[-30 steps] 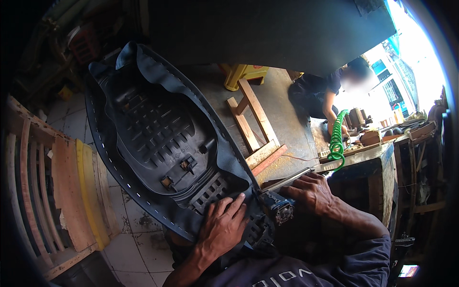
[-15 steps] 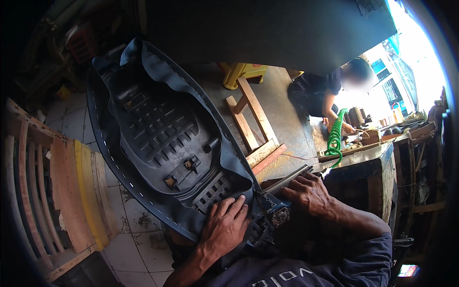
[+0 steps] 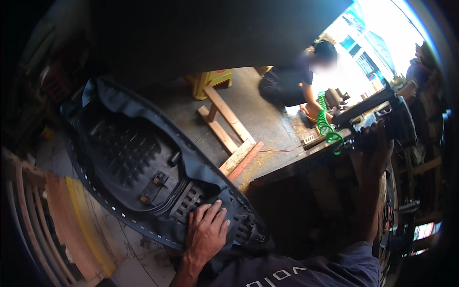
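Observation:
A black motorcycle seat pan (image 3: 126,150) lies underside up, with ribs and slots, its black cover (image 3: 201,167) turned over the edge and a line of staples along the left side. My left hand (image 3: 207,229) rests with fingers lightly spread on the cover and the slotted narrow end. At the right, my right hand (image 3: 373,141) is raised and gripping a dark staple gun (image 3: 399,117), held away from the seat. A green coiled air hose (image 3: 323,117) hangs beside it.
A co-worker (image 3: 306,83) crouches at a cluttered bench beyond the hose. A wooden frame (image 3: 224,115) lies on the floor near a yellow plastic stand (image 3: 210,81). A slatted wooden piece (image 3: 60,225) is at the left; a large dark panel (image 3: 201,33) spans the top.
My right hand has lifted the staple gun from beside the seat's edge up and to the right. The seat's far end appears lower and further left as the view shifted.

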`<state>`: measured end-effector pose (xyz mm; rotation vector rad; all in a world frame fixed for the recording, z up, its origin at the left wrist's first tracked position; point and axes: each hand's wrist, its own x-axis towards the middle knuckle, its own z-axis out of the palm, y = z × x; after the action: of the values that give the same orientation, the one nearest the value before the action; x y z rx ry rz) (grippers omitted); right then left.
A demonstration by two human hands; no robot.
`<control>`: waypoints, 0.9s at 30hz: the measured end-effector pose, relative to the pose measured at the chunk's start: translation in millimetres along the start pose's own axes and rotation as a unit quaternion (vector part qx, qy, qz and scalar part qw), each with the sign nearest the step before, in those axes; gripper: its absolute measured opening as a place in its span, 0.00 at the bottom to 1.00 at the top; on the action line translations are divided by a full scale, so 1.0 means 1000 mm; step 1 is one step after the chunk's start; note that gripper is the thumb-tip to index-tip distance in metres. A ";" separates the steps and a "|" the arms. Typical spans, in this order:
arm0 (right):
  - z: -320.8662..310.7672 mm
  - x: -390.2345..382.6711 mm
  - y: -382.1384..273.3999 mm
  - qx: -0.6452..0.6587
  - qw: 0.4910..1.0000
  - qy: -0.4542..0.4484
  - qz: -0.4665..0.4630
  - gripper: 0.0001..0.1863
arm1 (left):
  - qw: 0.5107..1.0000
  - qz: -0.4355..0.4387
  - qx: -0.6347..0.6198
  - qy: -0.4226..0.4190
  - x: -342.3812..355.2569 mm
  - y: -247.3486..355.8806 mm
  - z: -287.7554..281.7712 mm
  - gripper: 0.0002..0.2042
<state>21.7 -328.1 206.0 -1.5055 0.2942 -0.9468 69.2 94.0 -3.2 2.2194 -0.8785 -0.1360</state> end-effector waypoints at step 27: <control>-0.144 -0.050 -0.055 -0.722 0.668 0.166 0.077 0.33 | 0.996 0.085 -0.005 -0.035 0.004 0.007 -0.001 0.16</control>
<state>-128.8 -385.1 222.1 -2.6152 1.7373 -0.7910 69.2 88.8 3.0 2.1305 -1.0970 -0.1375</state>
